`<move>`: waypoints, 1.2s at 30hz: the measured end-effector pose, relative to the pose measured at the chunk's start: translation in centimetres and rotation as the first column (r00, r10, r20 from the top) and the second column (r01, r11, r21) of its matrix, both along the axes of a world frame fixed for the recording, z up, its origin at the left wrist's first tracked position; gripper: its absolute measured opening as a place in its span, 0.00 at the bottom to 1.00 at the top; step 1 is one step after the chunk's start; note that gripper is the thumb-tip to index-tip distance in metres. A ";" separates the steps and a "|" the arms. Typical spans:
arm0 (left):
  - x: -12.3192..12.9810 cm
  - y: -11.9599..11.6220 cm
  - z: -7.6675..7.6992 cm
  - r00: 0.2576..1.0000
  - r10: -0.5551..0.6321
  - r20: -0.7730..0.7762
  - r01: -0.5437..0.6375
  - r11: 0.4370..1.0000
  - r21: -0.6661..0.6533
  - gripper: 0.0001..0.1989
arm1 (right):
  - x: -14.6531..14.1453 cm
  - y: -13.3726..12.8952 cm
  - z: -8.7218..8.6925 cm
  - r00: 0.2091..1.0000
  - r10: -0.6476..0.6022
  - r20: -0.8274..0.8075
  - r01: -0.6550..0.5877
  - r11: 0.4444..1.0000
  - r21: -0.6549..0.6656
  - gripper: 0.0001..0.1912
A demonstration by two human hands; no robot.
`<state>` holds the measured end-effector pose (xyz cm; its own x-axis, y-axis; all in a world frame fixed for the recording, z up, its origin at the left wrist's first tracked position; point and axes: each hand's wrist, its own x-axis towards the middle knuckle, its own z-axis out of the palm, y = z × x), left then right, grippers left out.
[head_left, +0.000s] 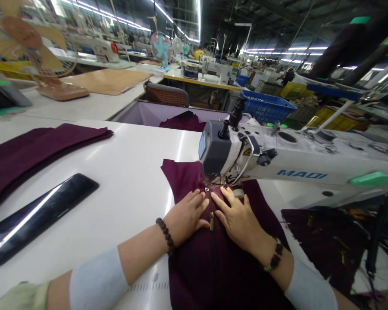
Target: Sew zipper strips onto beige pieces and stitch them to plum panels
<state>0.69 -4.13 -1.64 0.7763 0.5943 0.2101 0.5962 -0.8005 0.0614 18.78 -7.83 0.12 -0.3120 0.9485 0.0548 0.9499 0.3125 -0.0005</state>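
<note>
A maroon fabric piece (194, 267) lies on the white table under the head of a sewing machine (297, 159). Down its middle runs a dark zipper with a brass-coloured zipper pull (211, 220). Left of the zipper, my left hand (187, 217) rests flat on the cloth, fingers stretched toward the needle area. On the other side my right hand (237, 219) presses the cloth with spread fingers, their tips close to the presser foot. The zipper pull sits between the two hands, not gripped by either. The needle itself is hidden by the machine head.
Stacked maroon panels (45, 148) and a glossy black strip (42, 215) lie on the table at left. More maroon pieces with brass pulls (326, 241) are at right. Behind the table stand a lilac bin (142, 113), a blue crate (265, 105) and a fan (61, 90).
</note>
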 end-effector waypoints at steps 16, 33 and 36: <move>-0.2 -0.1 -0.9 0.999 0.007 0.053 -0.008 1.000 0.009 0.27 | 0.5 0.5 0.0 0.997 0.023 -0.076 -0.023 1.000 0.001 0.21; -0.7 -0.3 1.3 1.000 -0.031 -0.002 0.030 0.995 -0.098 0.19 | 1.3 0.1 1.8 0.921 0.219 -0.322 -0.271 0.954 -0.127 0.19; -2.0 -1.3 2.9 0.993 -0.116 -0.010 0.109 0.958 -0.265 0.14 | 1.2 0.2 2.5 0.893 0.247 -0.377 -0.327 0.930 -0.166 0.18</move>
<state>-1.32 -5.42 1.28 0.8442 0.5347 0.0369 0.5076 -0.8196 0.2656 19.93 -7.64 2.61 -0.5721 0.8201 0.0104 0.7454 0.5252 -0.4106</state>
